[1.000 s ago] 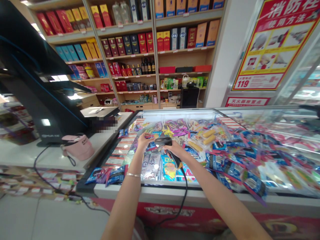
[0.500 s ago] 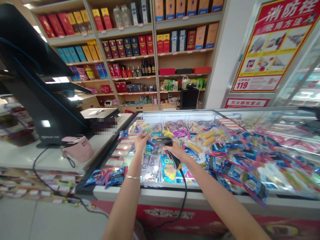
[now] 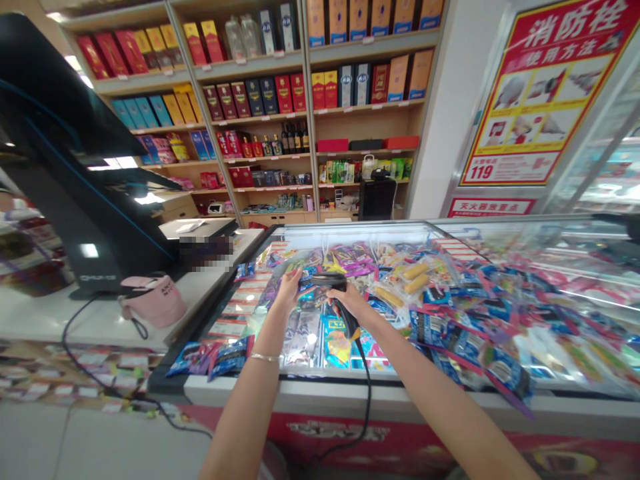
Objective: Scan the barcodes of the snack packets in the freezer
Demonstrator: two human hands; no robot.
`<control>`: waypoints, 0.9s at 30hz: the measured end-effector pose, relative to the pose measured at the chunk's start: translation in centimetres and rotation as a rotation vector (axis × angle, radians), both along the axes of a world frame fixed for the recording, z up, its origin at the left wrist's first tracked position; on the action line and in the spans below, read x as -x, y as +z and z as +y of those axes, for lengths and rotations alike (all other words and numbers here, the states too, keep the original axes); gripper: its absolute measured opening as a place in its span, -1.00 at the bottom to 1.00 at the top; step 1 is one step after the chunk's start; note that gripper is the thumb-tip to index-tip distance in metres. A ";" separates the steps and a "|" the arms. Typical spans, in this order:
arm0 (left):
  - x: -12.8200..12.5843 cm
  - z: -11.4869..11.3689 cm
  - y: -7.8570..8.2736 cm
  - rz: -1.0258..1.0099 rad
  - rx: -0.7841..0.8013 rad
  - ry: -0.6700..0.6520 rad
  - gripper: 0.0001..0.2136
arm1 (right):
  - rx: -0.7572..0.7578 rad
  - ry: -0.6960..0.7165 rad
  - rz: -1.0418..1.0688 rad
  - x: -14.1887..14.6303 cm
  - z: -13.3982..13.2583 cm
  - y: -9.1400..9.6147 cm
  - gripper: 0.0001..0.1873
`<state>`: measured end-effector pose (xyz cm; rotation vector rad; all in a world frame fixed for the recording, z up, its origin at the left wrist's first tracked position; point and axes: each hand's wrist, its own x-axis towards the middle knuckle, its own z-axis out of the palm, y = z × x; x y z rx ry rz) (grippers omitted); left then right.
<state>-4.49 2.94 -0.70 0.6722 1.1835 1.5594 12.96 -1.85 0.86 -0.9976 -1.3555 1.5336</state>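
Head view.

A: What bounds the scene?

B: Shelves [image 3: 280, 100] of boxes fill the back wall. A glass-topped freezer [image 3: 350, 395] spans the front, with its near rim running across beneath both forearms. Its left edge meets the counter [image 3: 55, 320], where a register [image 3: 65, 167] stands and a cap [image 3: 155, 301] lies near the front edge.

A: Where is the open room?

B: Above the lid, to the right and rear; the goods lie under the glass.

A: And the hands?

B: The right hand [image 3: 353, 301] clasps the scanner [image 3: 330, 283] by its grip, over the lid's left part. Its cable [image 3: 368, 400] drops over the near rim. The left hand [image 3: 289, 291] is just left of the scanner's head, with its fingers bent at a small packet [image 3: 306, 280]. Whether they grip it cannot be told.
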 end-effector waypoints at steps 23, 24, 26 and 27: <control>-0.4 -0.1 0.0 0.121 -0.151 -0.164 -0.61 | -0.062 -0.012 0.048 0.1 -0.8 0.8 -0.89; -0.4 0.0 -0.1 0.144 -0.159 -0.172 -0.61 | -0.069 -0.009 0.048 0.1 -0.8 0.8 -0.89; -0.4 0.1 -0.3 0.175 -0.173 -0.180 -0.59 | -0.075 -0.006 0.046 0.1 -0.9 0.8 -0.90; -0.3 0.2 -0.4 0.185 -0.177 -0.180 -0.58 | -0.075 -0.005 0.043 0.1 -0.8 0.8 -0.90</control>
